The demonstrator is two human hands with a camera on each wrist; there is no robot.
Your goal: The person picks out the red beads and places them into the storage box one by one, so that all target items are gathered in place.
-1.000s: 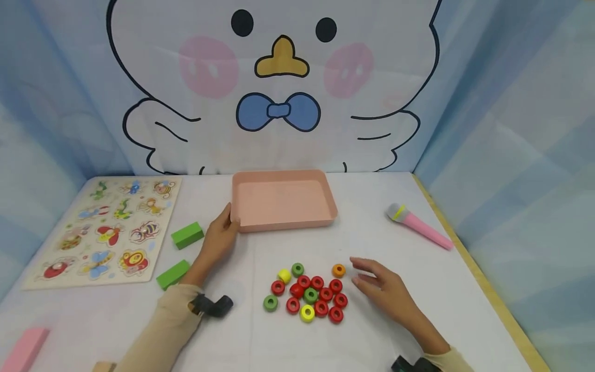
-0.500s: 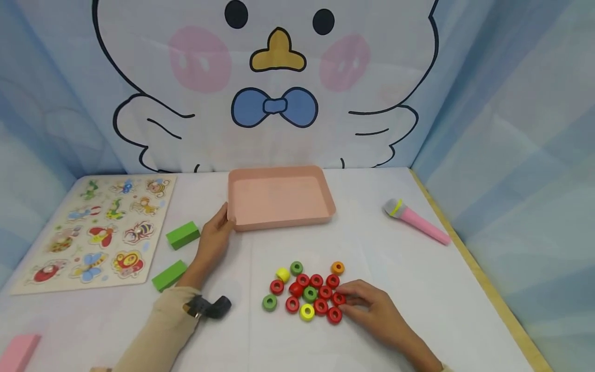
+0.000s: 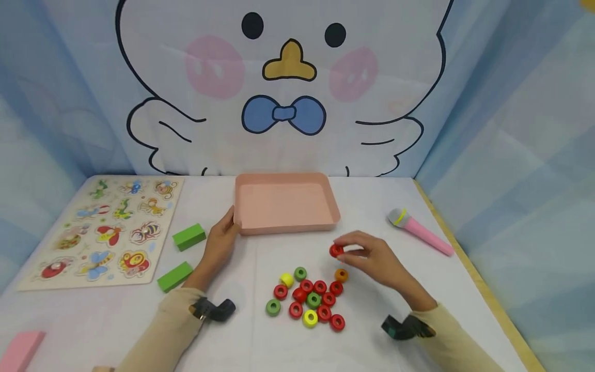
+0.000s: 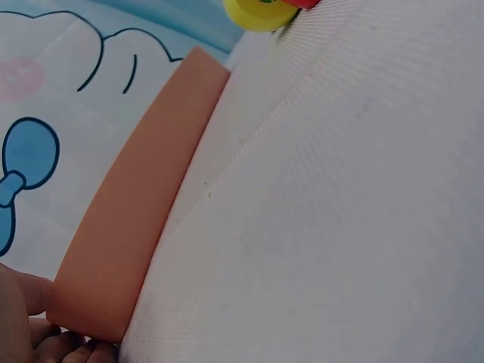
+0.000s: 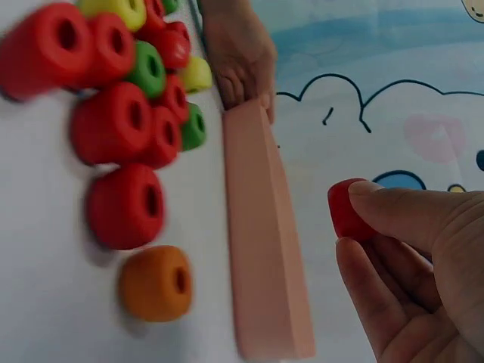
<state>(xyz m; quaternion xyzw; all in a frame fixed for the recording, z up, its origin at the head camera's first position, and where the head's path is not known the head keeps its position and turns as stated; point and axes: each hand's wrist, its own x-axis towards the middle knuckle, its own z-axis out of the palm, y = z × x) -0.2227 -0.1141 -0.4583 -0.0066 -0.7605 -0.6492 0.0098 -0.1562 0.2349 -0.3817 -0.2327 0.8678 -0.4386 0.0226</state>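
My right hand point(image 3: 367, 256) pinches a red ring bead point(image 3: 336, 251) above the white table, just in front of the pink tray point(image 3: 284, 226). The right wrist view shows this red bead point(image 5: 346, 209) between thumb and fingers, beside the tray wall point(image 5: 265, 249). A cluster of red, green and yellow ring beads point(image 3: 310, 299) lies below it, with an orange bead point(image 3: 341, 275) at its right edge. My left hand point(image 3: 222, 240) holds the tray's near left corner; the left wrist view shows its fingers point(image 4: 34, 321) against the tray wall point(image 4: 128, 227).
An insect peg puzzle board point(image 3: 104, 232) lies at the far left. Two green blocks point(image 3: 188, 236) point(image 3: 174, 276) sit beside my left arm. A pink block point(image 3: 20, 351) is at the front left. A pink toy microphone point(image 3: 418, 231) lies right, near the table's wooden edge.
My right hand took one red bead from the cluster's right side and lifted it up toward the tray. The left hand stayed on the tray corner.
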